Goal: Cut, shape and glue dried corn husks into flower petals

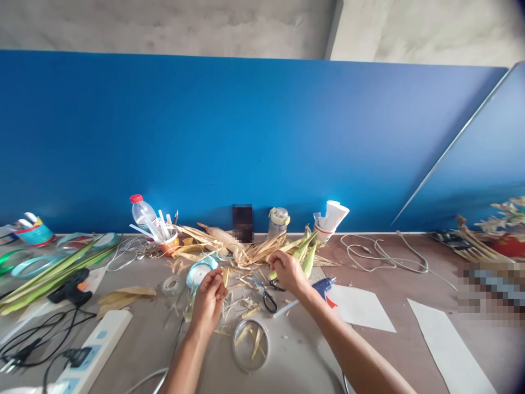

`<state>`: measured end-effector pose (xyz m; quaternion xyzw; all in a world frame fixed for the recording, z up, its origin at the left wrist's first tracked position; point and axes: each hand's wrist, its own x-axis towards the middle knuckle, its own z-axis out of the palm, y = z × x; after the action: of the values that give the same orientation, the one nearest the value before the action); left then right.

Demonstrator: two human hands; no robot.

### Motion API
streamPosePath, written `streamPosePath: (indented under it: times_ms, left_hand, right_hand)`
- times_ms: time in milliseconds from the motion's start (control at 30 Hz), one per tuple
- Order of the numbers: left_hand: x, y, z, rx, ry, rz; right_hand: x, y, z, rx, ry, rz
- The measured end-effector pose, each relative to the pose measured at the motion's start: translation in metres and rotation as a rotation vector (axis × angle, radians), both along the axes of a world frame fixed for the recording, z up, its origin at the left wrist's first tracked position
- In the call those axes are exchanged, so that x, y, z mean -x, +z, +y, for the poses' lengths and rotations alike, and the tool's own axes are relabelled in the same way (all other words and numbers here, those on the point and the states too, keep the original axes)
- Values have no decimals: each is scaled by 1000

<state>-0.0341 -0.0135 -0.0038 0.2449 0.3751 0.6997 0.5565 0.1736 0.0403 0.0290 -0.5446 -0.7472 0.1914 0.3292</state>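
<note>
My left hand (211, 298) pinches a small yellowish strip of corn husk (225, 277) between thumb and fingers. My right hand (287, 269) is closed in front of the dried husks (258, 253); whatever it may hold is hidden. Just below it on the table lie black-handled scissors (269, 302). A blue glue gun (323, 287) rests beside my right forearm. Between my arms, a round ring-like dish (251, 346) has several pale husk strips inside it. Husk scraps (241, 303) are scattered between my hands, and a roll of light blue ribbon (199, 272) lies behind the left one.
A bottle with a red cap (141, 210), a cup of white sticks (168, 243) and a lidded jar (279, 221) stand along the blue partition (262, 137). A power strip (96, 350) with black cables is at left. White paper sheets (361, 309) and cables (385, 257) lie at right.
</note>
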Motion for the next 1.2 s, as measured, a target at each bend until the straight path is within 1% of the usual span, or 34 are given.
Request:
streamPosePath:
  times_ms: [33, 100, 167, 200, 233, 300, 400, 500, 567, 633, 733, 800, 900, 1000, 1067, 1200]
  left_hand:
    - [0, -1, 0, 1, -6, 1]
    - [-1, -4, 0, 2, -17, 14]
    - [-1, -6, 0, 10, -15, 26]
    - [-1, -6, 0, 17, -20, 31]
    - [-1, -6, -1, 22, -15, 33]
    - [-1, -6, -2, 30, -5, 31]
    - [-2, -6, -2, 40, 6, 28]
    - [-2, -9, -1, 50, 8, 30]
    - [-2, -10, 0, 48, 16, 30]
    - [-2, -10, 0, 48, 13, 34]
    - [-1, -9, 0, 51, 8, 30]
    - [-2, -7, -1, 43, 11, 23]
    - [-4, -5, -1, 34, -10, 23]
    - [-7, -5, -2, 30, -32, 24]
    - [-10, -4, -2, 30, -34, 22]
    - [-12, -2, -4, 52, -39, 29]
  right_hand:
    - [-3, 3, 5, -16, -21, -11]
    - [-1, 8, 16, -104, -20, -88]
    - [11, 13, 30, -206, 22, -249]
    - [20, 14, 38, -222, 36, -363]
    - [29, 15, 46, -211, 34, -488]
    - [46, 15, 62, -193, 26, -566]
    - [63, 7, 84, -162, 5, -622]
    - [69, -2, 98, -125, -13, -659]
    - [69, -5, 102, -109, -17, -663]
    - [69, -4, 101, -106, -18, -645]
    - [61, 2, 92, -130, -28, -571]
    - [49, 7, 82, -158, -39, -498]
    - [20, 10, 65, -173, -55, -390]
    - [-9, 5, 48, -146, -77, -319]
    - [-22, -1, 40, -129, -92, -295]
    - [-29, -11, 33, -108, -99, -291]
